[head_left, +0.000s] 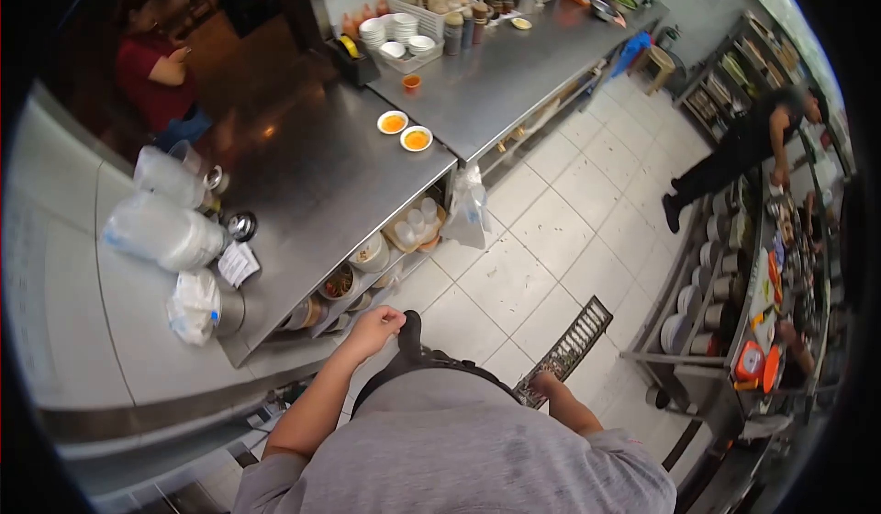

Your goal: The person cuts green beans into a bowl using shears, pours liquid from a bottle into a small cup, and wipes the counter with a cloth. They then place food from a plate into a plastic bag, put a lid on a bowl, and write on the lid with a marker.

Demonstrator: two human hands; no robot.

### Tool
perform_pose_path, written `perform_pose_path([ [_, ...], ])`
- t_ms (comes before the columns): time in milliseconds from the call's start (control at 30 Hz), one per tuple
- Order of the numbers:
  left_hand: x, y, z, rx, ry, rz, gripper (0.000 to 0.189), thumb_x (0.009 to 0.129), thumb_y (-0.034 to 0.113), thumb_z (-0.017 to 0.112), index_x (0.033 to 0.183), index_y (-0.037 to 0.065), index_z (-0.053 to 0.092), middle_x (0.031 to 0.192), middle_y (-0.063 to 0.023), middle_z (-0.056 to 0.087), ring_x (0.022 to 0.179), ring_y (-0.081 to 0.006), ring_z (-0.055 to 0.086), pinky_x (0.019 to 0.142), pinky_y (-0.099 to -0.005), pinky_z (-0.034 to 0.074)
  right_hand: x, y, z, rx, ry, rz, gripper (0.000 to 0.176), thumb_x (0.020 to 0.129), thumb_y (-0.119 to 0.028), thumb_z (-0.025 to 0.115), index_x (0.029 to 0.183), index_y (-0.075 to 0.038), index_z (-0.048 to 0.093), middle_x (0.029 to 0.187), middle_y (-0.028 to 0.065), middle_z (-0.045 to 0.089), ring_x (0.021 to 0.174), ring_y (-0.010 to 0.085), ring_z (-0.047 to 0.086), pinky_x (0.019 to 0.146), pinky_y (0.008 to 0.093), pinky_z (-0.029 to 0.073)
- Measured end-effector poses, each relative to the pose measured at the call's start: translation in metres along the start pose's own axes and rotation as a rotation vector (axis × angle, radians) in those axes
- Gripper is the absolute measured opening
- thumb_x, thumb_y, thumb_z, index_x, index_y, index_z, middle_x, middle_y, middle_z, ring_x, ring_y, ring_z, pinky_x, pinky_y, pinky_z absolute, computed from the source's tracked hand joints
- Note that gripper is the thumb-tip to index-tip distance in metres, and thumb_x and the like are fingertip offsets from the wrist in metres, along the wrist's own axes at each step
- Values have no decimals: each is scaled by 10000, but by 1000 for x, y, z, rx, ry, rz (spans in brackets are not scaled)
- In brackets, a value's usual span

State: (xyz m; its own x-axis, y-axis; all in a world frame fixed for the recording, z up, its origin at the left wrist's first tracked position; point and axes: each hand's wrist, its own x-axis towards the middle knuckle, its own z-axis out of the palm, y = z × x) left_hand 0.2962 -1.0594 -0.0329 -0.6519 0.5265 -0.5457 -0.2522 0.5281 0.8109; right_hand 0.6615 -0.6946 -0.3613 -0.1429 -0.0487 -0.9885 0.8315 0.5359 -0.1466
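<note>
My left hand (378, 329) is beside my left hip, its fingers curled in and the thumb against them; nothing shows in it. Past it is the near edge of a steel counter (303, 184) with a lower shelf. At my right side hangs my right hand (548, 384), its fingers mostly hidden. It overlaps the near end of a dark slotted grate (578, 335); whether it touches the grate cannot be told. Two white bowls of orange food (393, 122) (416, 139) stand at the counter's far corner.
A second steel counter (514, 73) carries stacked white bowls (374, 32) and jars. Plastic-wrapped packs (165, 229) stand at left. White tiled floor (514, 275) stretches ahead. A person in black (752, 147) leans at the right racks; another in red (151, 69) stands beyond the counter.
</note>
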Motion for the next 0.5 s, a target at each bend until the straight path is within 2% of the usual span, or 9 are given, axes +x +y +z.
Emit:
perform_pose_path([
  [67, 40, 2, -9, -19, -58, 35, 260, 880, 254, 633, 994, 20, 622, 858, -60, 653, 793, -118, 614, 727, -265, 466, -45, -34, 6, 58, 84, 140, 199, 850, -218, 604, 996, -100, 669, 826, 92, 684, 669, 212, 670, 492, 363, 532],
  [133, 85, -7, -12, 206, -12, 60, 296, 854, 275, 656, 994, 16, 623, 852, -72, 657, 825, -156, 624, 757, -282, 468, -80, -62, -12, 82, 234, 15, 255, 820, -167, 639, 1064, -97, 662, 849, 94, 689, 704, 207, 674, 510, 370, 542],
  [167, 103, 6, -15, 314, -45, 37, 383, 820, 301, 682, 1057, 12, 598, 992, -137, 643, 945, -246, 617, 844, -327, 466, -84, -58, -22, -153, 365, -354, 259, 835, -199, 605, 1070, -110, 667, 849, 115, 694, 673, 229, 682, 615, 335, 557],
  [200, 127, 9, -13, 312, -56, 58, 383, 820, 301, 682, 1057, 12, 598, 992, -137, 643, 945, -246, 617, 844, -327, 466, -98, -72, -35, -147, 386, -343, 259, 835, -199, 605, 1070, -110, 667, 849, 115, 694, 673, 229, 682, 615, 335, 557],
  [267, 189, -9, -3, 630, 59, 142, 491, 792, 325, 683, 1194, 74, 552, 1189, -185, 558, 1069, -327, 572, 926, -381, 452, -137, -111, -56, 426, 566, -117, 338, 799, -175, 647, 1128, -94, 640, 833, 124, 698, 690, 202, 686, 628, 325, 549],
  [300, 227, -17, 2, 689, 31, 81, 583, 773, 327, 694, 1267, 91, 493, 1304, -198, 457, 1175, -340, 496, 995, -391, 414, -127, -106, -69, 135, 635, -249, 334, 793, -163, 657, 1116, -77, 643, 801, 122, 701, 692, 180, 686, 627, 316, 540],
  [400, 302, -17, 11, 850, 168, 0, 631, 780, 304, 667, 1329, 81, 451, 1390, -212, 401, 1279, -342, 414, 1034, -395, 379, -121, -107, -95, 470, 586, -154, 311, 817, -137, 638, 1126, -100, 637, 882, 47, 713, 726, 154, 678, 630, 307, 547],
  [467, 336, -4, 6, 632, 53, -176, 616, 810, 316, 618, 1344, 70, 433, 1395, -208, 413, 1295, -350, 401, 1050, -406, 362, -139, -104, -115, 266, 561, -171, 309, 775, -191, 688, 1066, -91, 666, 863, 55, 713, 743, 153, 687, 664, 285, 535],
  [500, 349, -12, 8, 594, 101, -227, 608, 810, 349, 620, 1318, 57, 459, 1331, -221, 473, 1222, -363, 466, 1023, -407, 386, -137, -92, -124, -194, 610, -315, 341, 725, -196, 696, 1058, -121, 678, 913, 44, 710, 795, 209, 684, 702, 332, 539],
])
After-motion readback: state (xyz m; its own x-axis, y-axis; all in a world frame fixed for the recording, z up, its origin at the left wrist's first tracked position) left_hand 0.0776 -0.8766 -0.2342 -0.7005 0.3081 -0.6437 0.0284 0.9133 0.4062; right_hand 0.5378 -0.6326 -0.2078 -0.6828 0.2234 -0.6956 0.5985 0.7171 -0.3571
